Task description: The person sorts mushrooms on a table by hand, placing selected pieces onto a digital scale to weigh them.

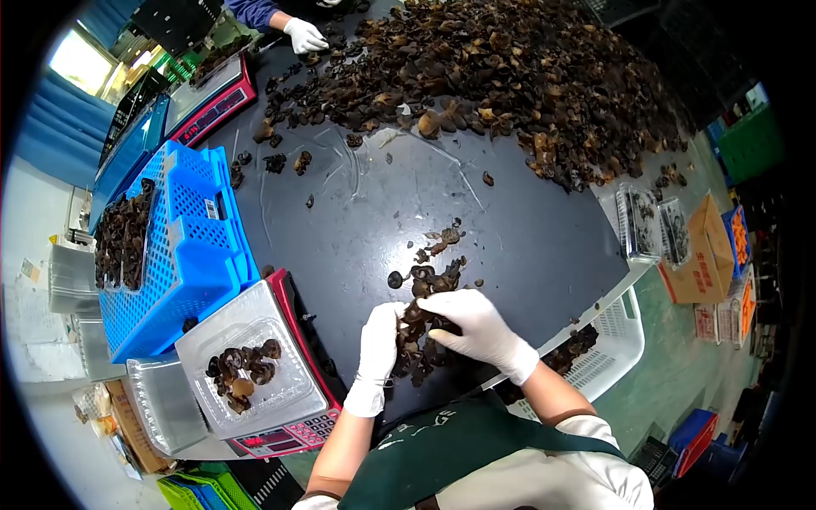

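Both of my gloved hands are over a small pile of dark brown wood ear mushrooms [438, 276] near the front edge of the dark table. My left hand [380, 342] has its fingers closed at the pile's left side, its fingertips on a mushroom piece [414, 315]. From the right, my right hand [478, 326] reaches to the same piece with bent fingers, the thumb lower down. Part of the piece is hidden by the fingers. To the left, a clear plastic tray [278, 393] with several mushrooms sits on a red-framed scale [293, 314].
A large mushroom heap [510, 76] covers the table's far side, where another person's gloved hand [304, 36] works. A blue crate [170, 255] and a second scale [212, 106] stand left. Clear boxes [637, 223] and a white basket [625, 336] are right.
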